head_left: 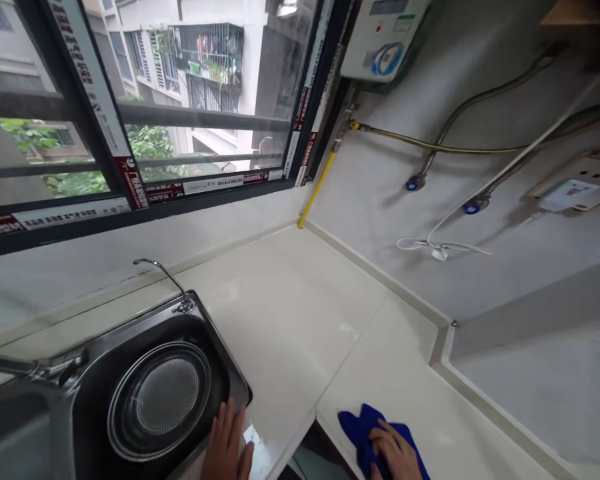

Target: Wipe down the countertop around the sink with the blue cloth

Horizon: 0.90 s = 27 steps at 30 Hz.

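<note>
My right hand [396, 453] presses a crumpled blue cloth [363, 427] against the white countertop [295, 300], its fingers bent over the fabric. To the left, my left hand [227, 443] has its fingers stretched out and holds nothing. It is over the near right rim of the steel sink [237, 387], though whether it touches the rim I cannot tell. Inside the sink basin sits a round metal colander [167, 397] with a perforated bottom.
A thin curved tap [163, 270] rises at the sink's back corner, and a larger faucet [55, 367] stands further left. A yellow pipe [317, 190] runs down the corner. Hoses, a loose white cable [460, 213] and a wall box [573, 193] are on the right wall.
</note>
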Tool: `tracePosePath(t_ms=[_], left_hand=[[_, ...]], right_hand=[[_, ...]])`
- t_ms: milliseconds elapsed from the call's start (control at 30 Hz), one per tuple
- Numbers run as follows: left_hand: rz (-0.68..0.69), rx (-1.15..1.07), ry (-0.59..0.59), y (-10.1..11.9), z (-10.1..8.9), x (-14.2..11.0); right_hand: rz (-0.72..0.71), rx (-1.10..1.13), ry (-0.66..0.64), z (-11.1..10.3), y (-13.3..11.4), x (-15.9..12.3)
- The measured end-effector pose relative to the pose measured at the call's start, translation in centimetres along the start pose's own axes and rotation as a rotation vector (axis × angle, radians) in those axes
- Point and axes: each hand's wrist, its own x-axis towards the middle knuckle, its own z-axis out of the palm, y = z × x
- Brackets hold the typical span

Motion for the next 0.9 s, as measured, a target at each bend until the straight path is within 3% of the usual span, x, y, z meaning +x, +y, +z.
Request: tracePosePath(t_ms=[167,300,467,600,700,800,833,900], left_hand=[[-0.131,-0.084,0.030,-2.2,-1.8,-3.3],[-0.173,-0.101,-0.017,-2.2,-3.4,-4.9],[-0.318,-0.098,-0.041,-1.2,-4.6,-7.6],[-0.508,-0.078,-0.029,-2.8,-6.2,-11.7],[-0.647,-0.021,0.036,-5.3,-8.8,-15.7],[-0.765,0.009,0.136,-7.1,-12.6,-19.3],[-0.838,0.004,0.163,-7.4,-14.0,-20.3],[-1.139,-0.003,0.189,-7.4,-16.4,-21.8]], right_hand=[[-0.155,0.205,-0.118,3.2,-7.3,8.8],[-0.338,0.294,-0.192,6.4,-12.7,15.6],[-0.442,0.296,-0.188,9.8,-14.9,22.8],[-0.385,0.253,-0.168,11.4,-15.3,27.4],[-0.302,0.233,-0.131,12.0,-15.8,28.8],[-0.290,0.234,-0.122,11.8,-15.6,27.6],[-0.313,0.241,-0.122,11.6,-15.2,26.6],[-0.381,0.265,-0.122,10.8,-14.3,23.8]])
